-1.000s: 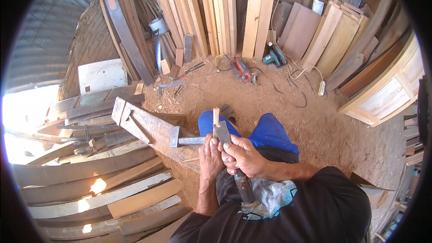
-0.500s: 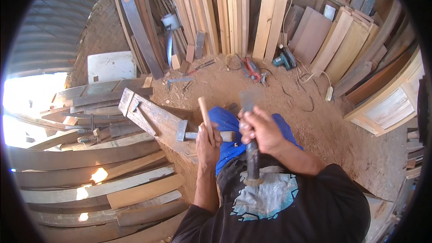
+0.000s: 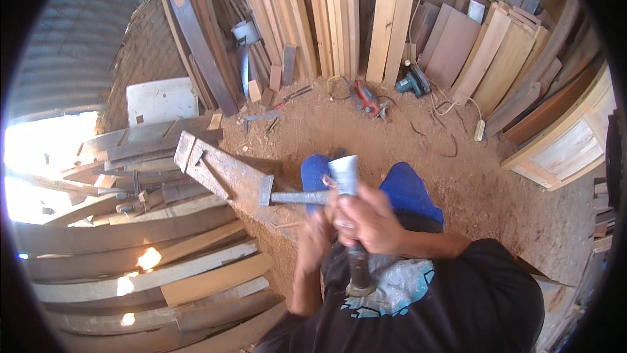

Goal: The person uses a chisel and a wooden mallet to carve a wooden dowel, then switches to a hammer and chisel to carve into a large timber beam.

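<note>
My right hand (image 3: 367, 219) is wrapped round a broad chisel, its pale steel blade (image 3: 344, 173) pointing up and away from me. Below the fist hangs the chisel's dark handle (image 3: 358, 265), close to my shirt. Right beside it, my left hand (image 3: 315, 235) is closed and smeared by motion; the slim wooden stick in it is mostly hidden. A hammer lies at my left knee, its metal head (image 3: 266, 191) over a worn plank (image 3: 222, 170) and its handle (image 3: 297, 197) reaching toward my hands.
Stacked boards (image 3: 209, 278) fill the left side. Upright timber (image 3: 336, 20) leans along the back. A red power tool (image 3: 367, 98), a green power saw (image 3: 411, 82) and a cord with a white socket block (image 3: 479, 129) lie on the dusty floor. A panelled door (image 3: 568, 147) stands at right.
My left hand has dropped slightly and moved right, up against the right hand. The stick no longer stands out clearly. The chisel has shifted left and down, showing its blade face.
</note>
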The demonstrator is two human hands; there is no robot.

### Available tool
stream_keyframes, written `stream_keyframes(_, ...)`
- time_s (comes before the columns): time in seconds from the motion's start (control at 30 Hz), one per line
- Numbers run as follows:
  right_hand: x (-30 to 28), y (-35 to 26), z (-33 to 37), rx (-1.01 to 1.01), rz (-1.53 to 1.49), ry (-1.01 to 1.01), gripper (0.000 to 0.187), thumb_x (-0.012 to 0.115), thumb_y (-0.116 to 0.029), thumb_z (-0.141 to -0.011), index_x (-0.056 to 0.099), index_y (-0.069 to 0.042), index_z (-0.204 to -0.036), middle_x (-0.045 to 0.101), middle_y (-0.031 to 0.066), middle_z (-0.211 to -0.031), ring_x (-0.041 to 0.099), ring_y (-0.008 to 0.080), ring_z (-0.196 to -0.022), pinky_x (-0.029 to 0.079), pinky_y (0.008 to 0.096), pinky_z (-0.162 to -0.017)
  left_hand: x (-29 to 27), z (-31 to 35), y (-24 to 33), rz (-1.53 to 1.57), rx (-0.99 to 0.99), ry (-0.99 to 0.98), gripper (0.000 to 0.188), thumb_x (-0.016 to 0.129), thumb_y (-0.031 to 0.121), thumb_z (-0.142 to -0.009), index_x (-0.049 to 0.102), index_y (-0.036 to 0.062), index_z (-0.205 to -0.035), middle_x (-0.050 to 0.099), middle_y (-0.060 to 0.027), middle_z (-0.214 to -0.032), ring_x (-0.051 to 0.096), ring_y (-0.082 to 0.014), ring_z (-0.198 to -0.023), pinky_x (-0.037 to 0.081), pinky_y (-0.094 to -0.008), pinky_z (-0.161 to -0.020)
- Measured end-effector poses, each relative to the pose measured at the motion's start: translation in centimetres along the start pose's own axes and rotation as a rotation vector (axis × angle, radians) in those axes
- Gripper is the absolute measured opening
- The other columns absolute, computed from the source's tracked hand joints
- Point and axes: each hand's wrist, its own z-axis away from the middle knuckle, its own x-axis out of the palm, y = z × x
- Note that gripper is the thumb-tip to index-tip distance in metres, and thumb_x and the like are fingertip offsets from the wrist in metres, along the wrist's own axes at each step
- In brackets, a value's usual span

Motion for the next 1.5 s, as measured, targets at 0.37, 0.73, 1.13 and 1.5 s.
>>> stream_keyframes(0.37, -1.1, 1.9, -3.9, 0.161, -0.134, 0.005, 0.014, 0.046, -0.021, -0.099, 0.046, -0.007, -0.102, 0.044, -0.0008, -0.069, 0.041, 0.0065, -0.051, 0.043, 0.0275, -0.048, -1.0, -6.8, 2.2, 0.566, -0.023, 0.188, 0.038, 0.038, 0.035, -0.103, 0.054, 0.005, -0.085, 0.045, 0.0021, -0.062, 0.04, -0.0061, -0.054, 0.033, -0.0225, -0.049)
stream_keyframes(0.73, 0.6, 3.2, -1.0, 0.227, -0.019, -0.113, 0.016, 0.042, -0.021, -0.1, 0.044, -0.006, -0.102, 0.04, -0.0021, -0.069, 0.039, 0.0059, -0.052, 0.042, 0.0249, -0.048, -1.0, -4.5, 4.6, -0.056, 0.139, 0.273, 0.041, 0.03, 0.029, -0.104, 0.047, 0.0032, -0.078, 0.049, -0.0058, -0.062, 0.044, -0.0143, -0.057, 0.038, -0.0334, -0.053)
stream_keyframes(1.13, -1.6, -0.3, -2.9, 0.103, -0.096, 0.082, 0.014, 0.046, -0.023, -0.099, 0.047, -0.008, -0.099, 0.041, -0.0027, -0.067, 0.036, 0.0049, -0.049, 0.04, 0.0263, -0.049, 0.7, -3.0, -0.8, 0.657, -0.104, 0.207, 0.04, 0.039, 0.039, -0.102, 0.051, 0.0081, -0.081, 0.043, 0.0029, -0.058, 0.038, -0.006, -0.049, 0.035, -0.0223, -0.046)
stream_keyframes(1.5, -0.7, 2.4, -0.7, 0.202, -0.098, -0.038, 0.015, 0.044, -0.023, -0.1, 0.047, -0.009, -0.102, 0.041, -0.0032, -0.067, 0.039, 0.0048, -0.05, 0.041, 0.0241, -0.044, 0.3, -1.3, 2.3, -0.183, 0.19, 0.208, 0.034, 0.037, 0.022, -0.101, 0.054, -0.0003, -0.083, 0.053, -0.0166, -0.069, 0.054, -0.0306, -0.061, 0.042, -0.0391, -0.058)
